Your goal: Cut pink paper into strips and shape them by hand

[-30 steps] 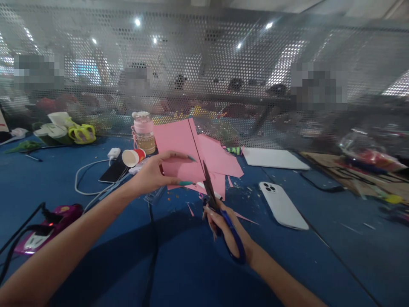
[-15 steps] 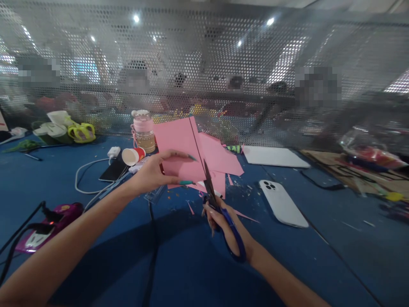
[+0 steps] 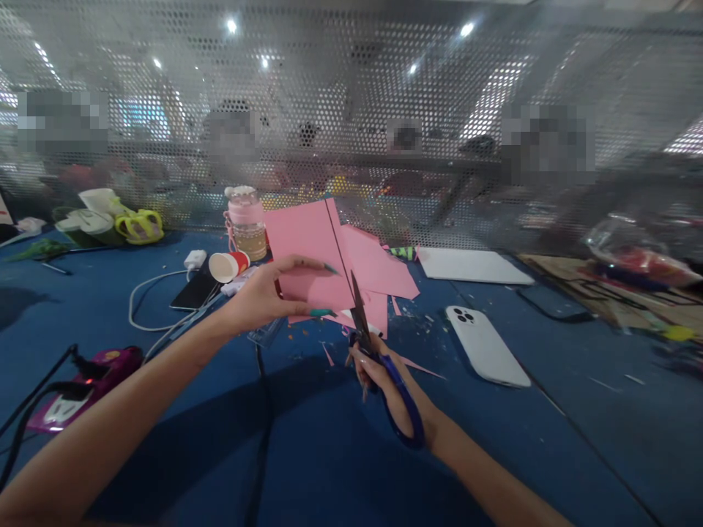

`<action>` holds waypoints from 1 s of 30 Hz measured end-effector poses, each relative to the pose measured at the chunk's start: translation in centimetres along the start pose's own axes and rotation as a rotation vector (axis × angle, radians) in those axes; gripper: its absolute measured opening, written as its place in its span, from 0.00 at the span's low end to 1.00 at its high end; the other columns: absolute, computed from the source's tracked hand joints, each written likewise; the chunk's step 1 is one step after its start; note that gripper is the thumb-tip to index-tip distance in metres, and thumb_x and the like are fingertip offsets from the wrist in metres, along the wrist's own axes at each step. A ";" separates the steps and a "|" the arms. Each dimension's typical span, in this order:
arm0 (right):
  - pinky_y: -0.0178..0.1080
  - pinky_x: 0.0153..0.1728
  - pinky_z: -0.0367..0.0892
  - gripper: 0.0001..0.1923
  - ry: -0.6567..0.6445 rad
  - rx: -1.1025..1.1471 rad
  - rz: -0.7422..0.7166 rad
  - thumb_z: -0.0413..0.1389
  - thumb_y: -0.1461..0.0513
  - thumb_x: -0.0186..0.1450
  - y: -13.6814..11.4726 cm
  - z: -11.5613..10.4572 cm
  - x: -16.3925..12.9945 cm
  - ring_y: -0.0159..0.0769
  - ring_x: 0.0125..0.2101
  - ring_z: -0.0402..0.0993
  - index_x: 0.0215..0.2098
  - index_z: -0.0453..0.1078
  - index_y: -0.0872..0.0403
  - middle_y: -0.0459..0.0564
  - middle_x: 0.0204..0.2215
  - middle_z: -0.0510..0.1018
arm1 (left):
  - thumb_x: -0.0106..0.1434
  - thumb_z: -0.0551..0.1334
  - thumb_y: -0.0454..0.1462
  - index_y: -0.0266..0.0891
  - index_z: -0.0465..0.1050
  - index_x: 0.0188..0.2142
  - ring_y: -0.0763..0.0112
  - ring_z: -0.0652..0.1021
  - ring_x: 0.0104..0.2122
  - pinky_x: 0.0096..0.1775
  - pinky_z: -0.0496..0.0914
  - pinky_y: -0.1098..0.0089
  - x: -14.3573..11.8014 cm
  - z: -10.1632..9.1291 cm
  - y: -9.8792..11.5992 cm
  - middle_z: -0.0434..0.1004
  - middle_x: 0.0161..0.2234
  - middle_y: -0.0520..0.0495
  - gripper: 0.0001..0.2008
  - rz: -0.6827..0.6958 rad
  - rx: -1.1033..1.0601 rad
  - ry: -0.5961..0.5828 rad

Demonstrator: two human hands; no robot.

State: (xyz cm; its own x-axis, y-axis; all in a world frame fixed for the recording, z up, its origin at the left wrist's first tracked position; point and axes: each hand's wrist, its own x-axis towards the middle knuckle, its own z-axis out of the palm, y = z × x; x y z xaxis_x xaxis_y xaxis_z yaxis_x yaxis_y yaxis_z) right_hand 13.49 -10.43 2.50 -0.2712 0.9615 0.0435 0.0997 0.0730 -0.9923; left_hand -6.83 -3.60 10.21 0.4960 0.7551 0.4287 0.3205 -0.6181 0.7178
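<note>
From my seat at the remote feed I see the left hand (image 3: 263, 296) pinching a sheet of pink paper (image 3: 307, 252) by its lower left part, thumb below and fingers across the front, so the sheet stands raised above the blue table (image 3: 329, 454) and tilts a little to the left. The right hand (image 3: 384, 384) is closed through the blue handles of a pair of scissors (image 3: 378, 366), whose dark blades point up and away and meet the bottom edge of the sheet; a dark line runs up the paper from the blades toward its top edge. I cannot tell how far the blades stand apart. More pink sheets (image 3: 378, 274) lie flat on the table just behind and to the right of the held one, and thin pink offcuts (image 3: 420, 366) and small scraps are strewn on the cloth near the scissors. A white phone (image 3: 483, 348) lies face down to the right of the right hand, well clear of it, with a white flat board (image 3: 472, 267) farther back. Behind the left hand stand a pink-lidded jar (image 3: 246, 223) and a tipped paper cup (image 3: 228, 267), beside a dark phone (image 3: 195, 293) joined to a white charger cable (image 3: 148, 293). A magenta glue gun (image 3: 82, 391) lies near the left forearm, and a perforated metal screen (image 3: 351, 124) closes off the back of the table.
</note>
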 end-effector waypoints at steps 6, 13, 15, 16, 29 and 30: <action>0.34 0.21 0.58 0.13 -0.015 -0.033 -0.043 0.47 0.51 0.62 0.5 -0.1 0.1 0.28 0.18 0.56 0.30 0.56 0.52 0.40 0.18 0.59 | 0.49 0.67 0.38 0.39 0.68 0.46 0.63 0.70 0.49 0.52 0.64 0.63 0.0 0.0 -0.1 0.71 0.48 0.45 0.24 0.012 -0.021 -0.012; 0.34 0.21 0.57 0.15 -0.006 -0.070 -0.037 0.46 0.49 0.61 0.5 -0.2 0.1 0.28 0.18 0.57 0.29 0.56 0.52 0.40 0.18 0.59 | 0.49 0.67 0.38 0.38 0.67 0.46 0.64 0.70 0.49 0.52 0.63 0.65 0.1 0.1 -0.1 0.71 0.48 0.45 0.24 0.016 -0.033 -0.006; 0.34 0.20 0.57 0.15 0.008 -0.098 -0.037 0.46 0.49 0.61 0.3 -0.2 0.2 0.28 0.18 0.57 0.30 0.57 0.52 0.40 0.18 0.59 | 0.48 0.68 0.38 0.38 0.67 0.46 0.64 0.70 0.49 0.52 0.63 0.65 0.1 0.1 0.0 0.71 0.48 0.45 0.24 0.016 -0.026 -0.007; 0.35 0.20 0.57 0.15 0.012 -0.112 -0.038 0.46 0.49 0.61 0.2 -0.2 0.1 0.28 0.17 0.57 0.30 0.57 0.53 0.40 0.18 0.59 | 0.48 0.68 0.38 0.38 0.67 0.46 0.64 0.70 0.50 0.52 0.63 0.65 0.1 0.1 0.0 0.71 0.48 0.45 0.25 0.017 -0.023 -0.008; 0.34 0.20 0.55 0.15 0.046 -0.205 -0.036 0.45 0.50 0.62 0.2 -0.3 0.2 0.27 0.18 0.56 0.30 0.58 0.54 0.41 0.19 0.59 | 0.49 0.67 0.38 0.38 0.66 0.48 0.62 0.68 0.52 0.54 0.61 0.62 0.0 0.2 0.0 0.70 0.50 0.44 0.26 0.048 0.022 0.009; 0.34 0.20 0.56 0.15 0.053 -0.223 -0.045 0.45 0.51 0.62 0.2 -0.3 0.2 0.28 0.18 0.56 0.29 0.58 0.54 0.41 0.19 0.60 | 0.49 0.67 0.39 0.39 0.66 0.48 0.63 0.68 0.52 0.54 0.61 0.62 0.0 0.2 0.0 0.70 0.50 0.44 0.26 0.046 0.025 0.007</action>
State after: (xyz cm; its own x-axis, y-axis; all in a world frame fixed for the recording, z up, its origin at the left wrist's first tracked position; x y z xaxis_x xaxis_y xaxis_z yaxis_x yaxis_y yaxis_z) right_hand 13.76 -10.17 2.35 -0.2296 0.9682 0.0991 0.2991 0.1671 -0.9395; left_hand -6.66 -3.65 10.15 0.5053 0.7270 0.4649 0.3177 -0.6576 0.6831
